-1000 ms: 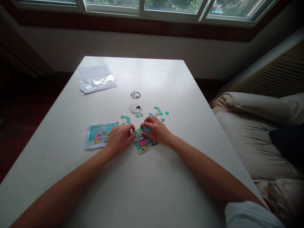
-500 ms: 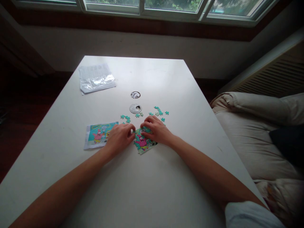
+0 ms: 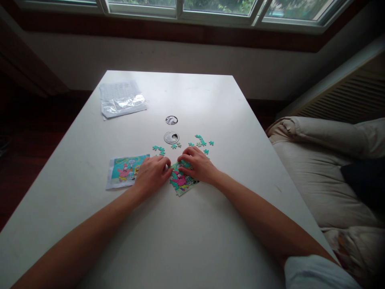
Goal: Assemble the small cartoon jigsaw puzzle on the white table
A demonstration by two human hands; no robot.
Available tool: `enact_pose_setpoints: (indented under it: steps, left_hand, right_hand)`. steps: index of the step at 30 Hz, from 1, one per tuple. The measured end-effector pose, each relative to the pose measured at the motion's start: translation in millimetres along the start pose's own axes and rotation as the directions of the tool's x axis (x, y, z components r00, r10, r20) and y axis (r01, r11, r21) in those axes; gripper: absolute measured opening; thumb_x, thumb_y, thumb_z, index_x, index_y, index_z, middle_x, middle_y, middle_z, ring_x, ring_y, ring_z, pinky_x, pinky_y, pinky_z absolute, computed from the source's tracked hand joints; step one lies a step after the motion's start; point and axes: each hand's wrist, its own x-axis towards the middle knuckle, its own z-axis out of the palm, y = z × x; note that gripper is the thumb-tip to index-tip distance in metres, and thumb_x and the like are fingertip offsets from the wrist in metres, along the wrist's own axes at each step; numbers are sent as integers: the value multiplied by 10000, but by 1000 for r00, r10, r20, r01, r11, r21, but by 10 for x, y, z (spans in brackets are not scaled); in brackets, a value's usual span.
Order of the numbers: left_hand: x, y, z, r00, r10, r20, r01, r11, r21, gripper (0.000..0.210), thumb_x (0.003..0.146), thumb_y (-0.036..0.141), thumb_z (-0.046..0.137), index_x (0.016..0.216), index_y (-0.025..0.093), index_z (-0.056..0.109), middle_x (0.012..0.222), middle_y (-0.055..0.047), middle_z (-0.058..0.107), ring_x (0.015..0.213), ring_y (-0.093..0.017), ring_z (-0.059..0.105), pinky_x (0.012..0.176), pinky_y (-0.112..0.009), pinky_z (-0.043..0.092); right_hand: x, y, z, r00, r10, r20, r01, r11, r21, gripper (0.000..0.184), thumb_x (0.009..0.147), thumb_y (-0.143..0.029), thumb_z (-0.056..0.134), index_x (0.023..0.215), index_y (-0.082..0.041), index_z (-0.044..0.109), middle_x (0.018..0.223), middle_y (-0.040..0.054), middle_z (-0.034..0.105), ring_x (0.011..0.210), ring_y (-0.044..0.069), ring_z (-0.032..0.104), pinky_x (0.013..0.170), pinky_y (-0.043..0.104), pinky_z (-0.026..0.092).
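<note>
A partly joined jigsaw puzzle [image 3: 181, 181] lies on the white table, with a pink cartoon starfish on a green and teal ground. My left hand [image 3: 153, 171] is closed, its thumb and curled fingers pinching at the puzzle's left edge; the fingertips hide any single piece there. From the right, my right hand [image 3: 197, 164] bends over the upper part, thumb on the picture and fingers at the far edge. Loose teal pieces [image 3: 203, 143] are scattered just beyond my hands, and more teal pieces [image 3: 161, 150] lie past my left hand.
Partly under my left wrist is a picture packet [image 3: 122, 170] with the same cartoon scene. A clear plastic bag with paper [image 3: 123, 100] rests at the far left. Two round cable holes [image 3: 171, 137] sit mid-table. A beige sofa [image 3: 313, 180] stands to the right.
The puzzle's left side has shifted very slightly to the right, and my left fingers have moved a little at its edge. My right hand stays in place.
</note>
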Motion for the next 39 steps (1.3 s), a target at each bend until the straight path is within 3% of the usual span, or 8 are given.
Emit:
enact_pose_setpoints:
  steps: [12, 17, 26, 33, 39]
  left_hand:
    - [3, 6, -5, 1000, 2, 9, 0, 990, -143, 94, 915, 240, 582, 907, 232, 675, 879, -9, 641, 764, -160, 585, 739, -287, 422]
    - [0, -13, 2, 1000, 6, 13, -4, 991, -133, 124, 911, 217, 569, 952, 235, 685, 922, -22, 655, 798, -166, 604, 770, -296, 432]
    - [61, -167, -107, 978, 202, 54, -202, 979, 0, 176, 943, 225, 560, 1030, 259, 710, 956, -31, 693, 917, -205, 623, 856, -343, 397]
    - [90, -248, -154, 976, 204, 76, -207, 978, 36, 177, 952, 271, 558, 1040, 253, 711, 928, -34, 687, 864, -200, 621, 835, -334, 401]
    - [90, -295, -73, 979, 201, 18, -202, 977, 67, 210, 991, 286, 513, 1054, 238, 707, 978, -60, 672, 935, -222, 602, 869, -354, 421]
  right_hand:
    - [-6, -2, 8, 1000, -1, -8, 1, 1000, -3, 229, 903, -364, 692, 1093, -239, 671, 1053, 82, 577, 1005, 251, 497, 930, 414, 451]
    - [-5, -5, 5, 1000, 0, -2, 0, 1000, 1, 234, 901, -368, 695, 1097, -242, 671, 1054, 81, 580, 1002, 251, 499, 932, 419, 450]
    - [-3, -13, -8, 1000, 2, 5, -2, 1000, -4, 243, 903, -371, 694, 1107, -241, 672, 1058, 86, 586, 1013, 257, 506, 923, 421, 456]
    - [-6, -28, -10, 1000, 8, -1, -8, 1000, -18, 230, 909, -366, 688, 1100, -239, 668, 1065, 88, 589, 1019, 259, 499, 926, 421, 454]
    - [-17, 25, 26, 989, 114, -90, -122, 989, -88, 190, 922, -368, 667, 1046, -225, 655, 1050, 91, 583, 1030, 272, 496, 943, 438, 438]
